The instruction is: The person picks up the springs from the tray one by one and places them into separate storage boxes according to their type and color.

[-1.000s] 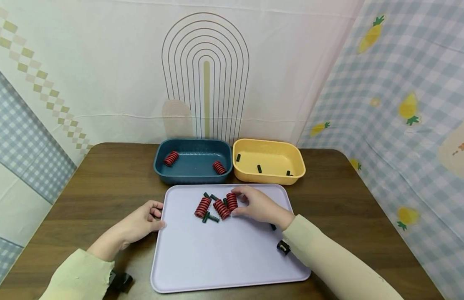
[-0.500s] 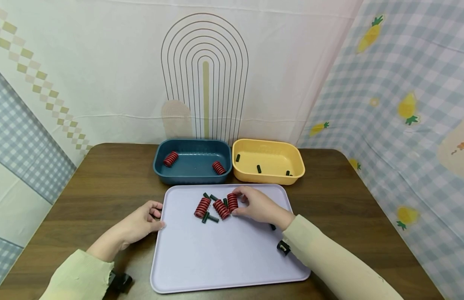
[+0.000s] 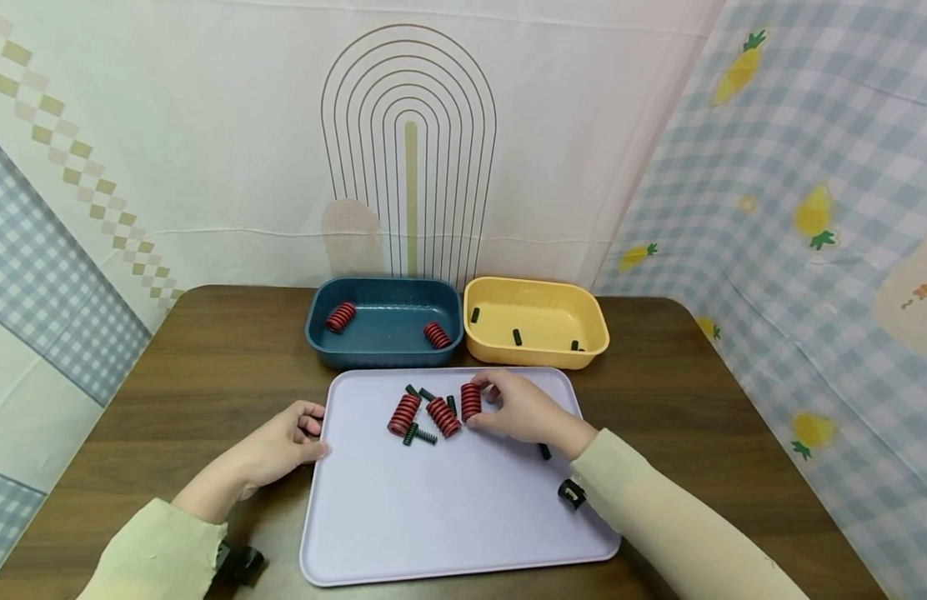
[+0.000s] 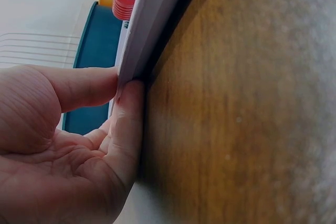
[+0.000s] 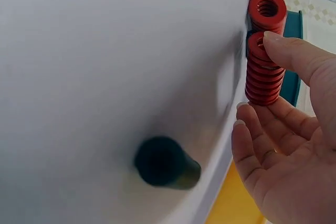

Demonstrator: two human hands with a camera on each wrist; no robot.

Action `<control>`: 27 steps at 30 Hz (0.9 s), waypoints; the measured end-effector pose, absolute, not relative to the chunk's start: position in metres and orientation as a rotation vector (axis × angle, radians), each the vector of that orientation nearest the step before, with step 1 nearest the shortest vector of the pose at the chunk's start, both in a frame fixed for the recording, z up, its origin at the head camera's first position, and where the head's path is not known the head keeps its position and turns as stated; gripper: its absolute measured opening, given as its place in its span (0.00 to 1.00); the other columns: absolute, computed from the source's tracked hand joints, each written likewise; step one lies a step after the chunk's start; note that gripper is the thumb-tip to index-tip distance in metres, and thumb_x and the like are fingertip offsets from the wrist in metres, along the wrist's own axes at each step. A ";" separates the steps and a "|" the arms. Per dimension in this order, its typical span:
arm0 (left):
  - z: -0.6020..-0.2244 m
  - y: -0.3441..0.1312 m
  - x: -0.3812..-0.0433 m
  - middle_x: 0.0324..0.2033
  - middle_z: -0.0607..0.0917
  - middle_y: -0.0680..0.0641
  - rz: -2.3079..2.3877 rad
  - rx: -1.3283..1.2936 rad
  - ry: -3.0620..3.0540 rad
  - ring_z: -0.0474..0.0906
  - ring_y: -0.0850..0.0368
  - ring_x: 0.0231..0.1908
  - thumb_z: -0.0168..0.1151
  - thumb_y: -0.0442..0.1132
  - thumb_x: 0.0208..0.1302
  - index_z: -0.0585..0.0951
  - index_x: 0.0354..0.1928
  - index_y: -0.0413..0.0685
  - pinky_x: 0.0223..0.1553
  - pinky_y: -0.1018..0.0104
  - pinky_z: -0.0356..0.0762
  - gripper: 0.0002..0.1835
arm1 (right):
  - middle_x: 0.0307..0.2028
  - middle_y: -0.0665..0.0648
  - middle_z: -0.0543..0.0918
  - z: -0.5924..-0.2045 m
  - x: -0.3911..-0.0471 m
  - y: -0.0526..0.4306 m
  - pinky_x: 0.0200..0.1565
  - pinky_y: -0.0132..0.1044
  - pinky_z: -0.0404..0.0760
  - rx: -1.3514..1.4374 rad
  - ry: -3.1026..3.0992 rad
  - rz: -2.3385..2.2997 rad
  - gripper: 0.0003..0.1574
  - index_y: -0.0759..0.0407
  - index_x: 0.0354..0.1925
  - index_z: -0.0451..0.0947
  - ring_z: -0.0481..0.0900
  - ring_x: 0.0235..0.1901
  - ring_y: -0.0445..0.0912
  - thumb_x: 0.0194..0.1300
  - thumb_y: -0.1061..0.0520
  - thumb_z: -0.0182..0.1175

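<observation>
In the head view my right hand [image 3: 525, 408] pinches a red coil spring [image 3: 470, 402] by its ends over the lavender tray [image 3: 463, 517]. The right wrist view shows the thumb on one end of that red spring [image 5: 264, 74] and fingertips at the other. Beside it are two more red springs [image 3: 443, 417] and several small dark green springs [image 3: 426, 436]. A dark green spring [image 5: 167, 162] lies apart, close to the right wrist camera. My left hand [image 3: 279, 447] holds the tray's left edge; in the left wrist view thumb and fingers pinch its rim [image 4: 137, 40].
Behind the tray stand a dark blue bin [image 3: 384, 360] with two red springs and a yellow bin [image 3: 534, 357] with several green springs. All of this is on a brown wooden table [image 3: 223, 367]. Patterned cloth hangs behind and at the sides.
My right hand has shifted slightly right with the red spring, widening the gap between it and the neighbouring springs. The left hand stays at the tray edge.
</observation>
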State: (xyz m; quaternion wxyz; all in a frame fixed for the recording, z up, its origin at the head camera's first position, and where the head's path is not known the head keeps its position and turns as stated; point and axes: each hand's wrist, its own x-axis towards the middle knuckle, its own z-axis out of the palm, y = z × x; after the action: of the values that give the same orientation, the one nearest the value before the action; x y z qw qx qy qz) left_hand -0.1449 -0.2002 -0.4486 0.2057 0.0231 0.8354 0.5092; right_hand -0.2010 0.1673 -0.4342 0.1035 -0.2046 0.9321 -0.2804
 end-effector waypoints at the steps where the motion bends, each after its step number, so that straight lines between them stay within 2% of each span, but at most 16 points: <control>1: -0.448 -0.200 -0.145 0.45 0.70 0.40 1.419 0.065 2.328 0.69 0.49 0.39 0.65 0.34 0.61 0.63 0.61 0.35 0.37 0.61 0.71 0.29 | 0.43 0.47 0.78 -0.433 -0.202 0.168 0.45 0.39 0.74 -0.601 2.753 -0.839 0.34 0.48 0.56 0.73 0.75 0.43 0.43 0.54 0.44 0.73; 12: -0.447 -0.201 -0.144 0.45 0.70 0.39 1.420 0.087 2.335 0.69 0.49 0.39 0.65 0.34 0.62 0.63 0.61 0.34 0.36 0.61 0.70 0.29 | 0.45 0.43 0.77 -0.415 -0.207 0.169 0.46 0.39 0.75 -0.602 2.734 -1.019 0.31 0.50 0.55 0.74 0.75 0.46 0.44 0.56 0.46 0.72; 22: -0.449 -0.201 -0.145 0.44 0.70 0.40 1.424 0.102 2.342 0.69 0.50 0.38 0.65 0.33 0.62 0.62 0.61 0.33 0.35 0.63 0.70 0.29 | 0.46 0.46 0.78 -0.410 -0.212 0.155 0.52 0.42 0.74 -0.583 2.780 -1.188 0.31 0.52 0.53 0.74 0.76 0.49 0.46 0.55 0.42 0.72; 27: -0.450 -0.202 -0.145 0.44 0.70 0.40 1.419 0.102 2.345 0.69 0.50 0.38 0.64 0.33 0.62 0.62 0.61 0.33 0.35 0.62 0.70 0.29 | 0.45 0.48 0.77 -0.408 -0.216 0.140 0.52 0.46 0.75 -0.547 2.794 -1.316 0.31 0.53 0.51 0.74 0.76 0.48 0.49 0.55 0.42 0.71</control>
State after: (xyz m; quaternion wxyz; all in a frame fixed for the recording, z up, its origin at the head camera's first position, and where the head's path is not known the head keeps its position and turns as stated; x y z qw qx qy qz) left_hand -0.1450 -0.2017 -0.4505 0.1980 0.0364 0.8381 0.5070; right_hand -0.2160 0.1405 -0.4081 0.0026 -0.1745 0.8908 -0.4195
